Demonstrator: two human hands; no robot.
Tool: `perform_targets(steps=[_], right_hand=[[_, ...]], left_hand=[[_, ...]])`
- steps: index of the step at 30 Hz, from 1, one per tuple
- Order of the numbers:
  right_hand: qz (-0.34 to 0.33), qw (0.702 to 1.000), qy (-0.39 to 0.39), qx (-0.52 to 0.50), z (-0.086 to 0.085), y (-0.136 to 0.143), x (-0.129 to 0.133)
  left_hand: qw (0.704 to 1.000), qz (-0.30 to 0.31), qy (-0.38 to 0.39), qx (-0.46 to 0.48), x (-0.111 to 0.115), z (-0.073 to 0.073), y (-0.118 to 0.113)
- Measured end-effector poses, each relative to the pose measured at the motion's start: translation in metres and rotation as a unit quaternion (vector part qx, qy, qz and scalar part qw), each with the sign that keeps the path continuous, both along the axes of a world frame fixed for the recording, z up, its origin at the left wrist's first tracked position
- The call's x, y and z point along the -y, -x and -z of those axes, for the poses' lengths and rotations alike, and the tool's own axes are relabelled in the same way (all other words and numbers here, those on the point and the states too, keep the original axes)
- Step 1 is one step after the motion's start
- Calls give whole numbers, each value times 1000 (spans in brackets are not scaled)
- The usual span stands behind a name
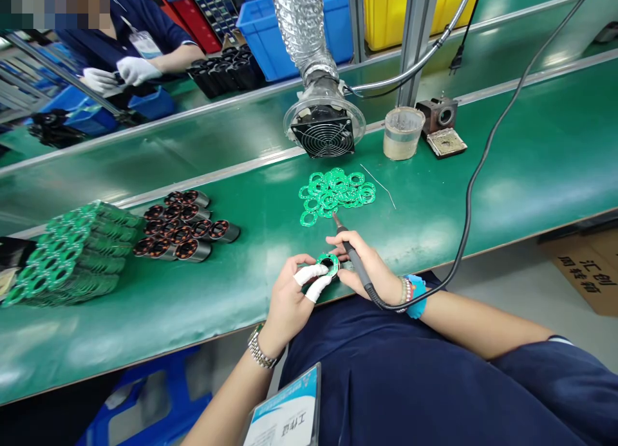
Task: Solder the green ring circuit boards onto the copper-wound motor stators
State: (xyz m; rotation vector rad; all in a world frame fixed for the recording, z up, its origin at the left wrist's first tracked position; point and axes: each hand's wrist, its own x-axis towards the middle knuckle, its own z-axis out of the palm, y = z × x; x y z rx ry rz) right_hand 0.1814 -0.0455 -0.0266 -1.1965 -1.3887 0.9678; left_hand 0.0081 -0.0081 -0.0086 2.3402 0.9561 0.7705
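Observation:
My left hand (294, 291), with white covers on two fingers, is closed around a motor stator with a green ring-shaped circuit board (329, 263) on its top. In my right hand (371, 269) is a soldering iron (356, 263), its grip between thumb and fingers and its tip pointing up and away from me. The right fingers are close beside the stator; whether they touch it I cannot tell. Just beyond the iron's tip lies a loose pile of green ring boards (333, 192). A thin bent solder wire (381, 187) rests right of the pile.
Several stators (193, 250) and a stack of green board panels (91, 253) stand at left. A fume fan (328, 137) hangs over the back, near a plastic cup (402, 137) and a soldering sponge (447, 141). The iron's cable (470, 195) arcs across the right. A gloved co-worker (140, 69) sits opposite.

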Motion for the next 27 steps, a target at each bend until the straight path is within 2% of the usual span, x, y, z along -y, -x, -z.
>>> perform_targets(steps=[10, 13, 18, 22, 24, 27], right_hand=[[-55, 996, 9, -67, 4, -12, -9], [-72, 997, -8, -14, -2, -21, -9], [-82, 975, -142, 147, -15, -33, -7], [-103, 960, -160, 204, -17, -29, -11], [-103, 960, -154, 211, -15, -25, -13], [-101, 961, -139, 215, -16, -23, -13]], left_hand=[[999, 6, -20, -26, 0, -2, 0], [999, 8, -16, -33, -1, -3, 1], [1000, 8, -4, -29, -1, -2, -1], [1000, 0, 7, -10, 0, -2, -3], [999, -3, 36, 7, 1, -2, -2], [983, -33, 158, 84, 4, -3, 6]])
